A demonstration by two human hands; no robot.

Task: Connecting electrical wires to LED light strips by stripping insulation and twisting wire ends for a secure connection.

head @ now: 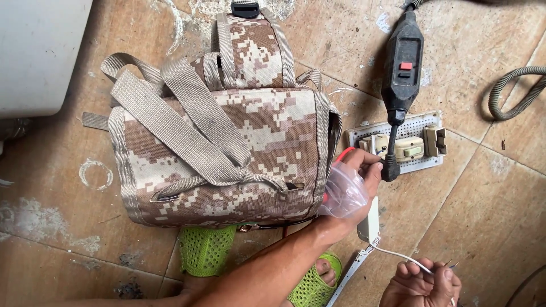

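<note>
My left hand reaches up beside the right side of a camouflage tool bag and grips a small clear plastic bag with a red zip edge. My right hand sits at the bottom right, closed on a thin white wire. The wire runs to a small white box lying on the floor just under my left wrist. The tool bag lies flat with its tan webbing straps on top.
A black inline power unit with a red switch lies above a white perforated board carrying sockets and a switch. A grey corrugated hose curls at right. A white appliance fills the top left. My feet in green mesh slippers rest below the bag.
</note>
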